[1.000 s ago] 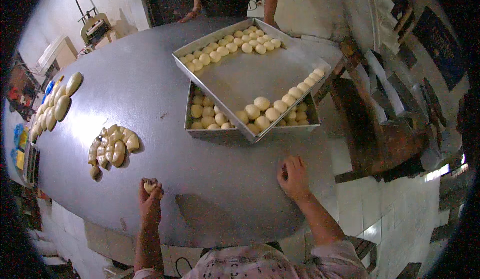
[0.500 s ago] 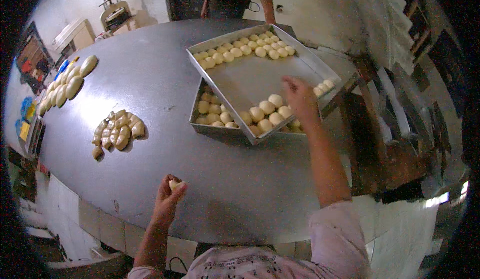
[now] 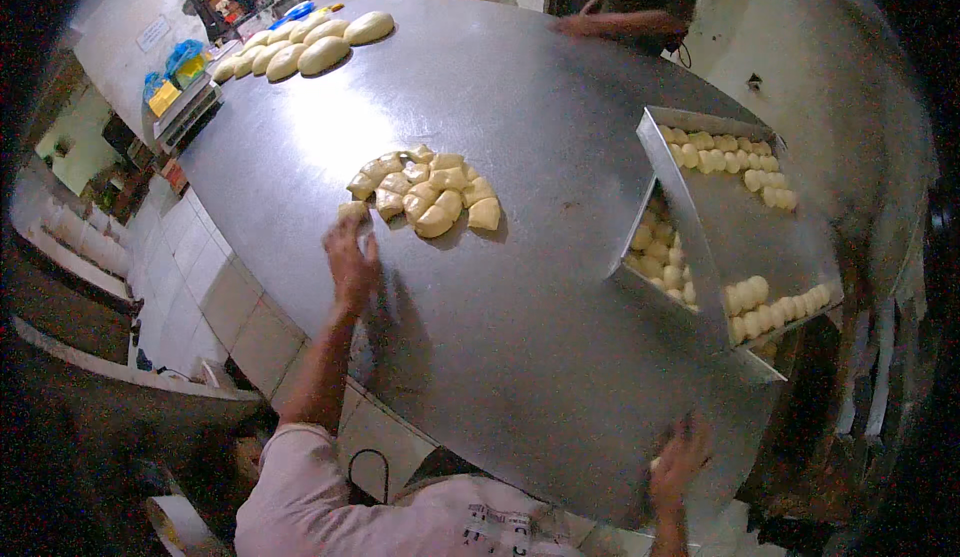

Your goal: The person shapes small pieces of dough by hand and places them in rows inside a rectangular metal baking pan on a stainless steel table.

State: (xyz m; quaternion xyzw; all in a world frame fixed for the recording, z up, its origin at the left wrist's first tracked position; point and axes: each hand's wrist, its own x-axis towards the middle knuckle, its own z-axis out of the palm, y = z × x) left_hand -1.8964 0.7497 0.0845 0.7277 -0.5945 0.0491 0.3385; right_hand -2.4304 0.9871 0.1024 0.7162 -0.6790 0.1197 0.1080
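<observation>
My left hand reaches over the metal table with its fingers stretched out and thumb apart. Its fingertips are at a cut dough piece on the near left edge of a cluster of yellowish dough pieces; whether they touch it is hard to tell. Low on the table, close to the front edge, my right hand is cupped and blurred by motion. A small pale bit of dough shows beside its thumb, mostly hidden by the hand.
At right, a metal tray with rows of dough balls rests crosswise on another tray of balls. Large dough loaves lie at the far left beside a scale. Another person's arm rests at the far edge.
The view has swung left. My left hand has moved from the front edge to the cut dough pieces, and the dough it held is gone from it. My right hand has come from the tray to the front edge.
</observation>
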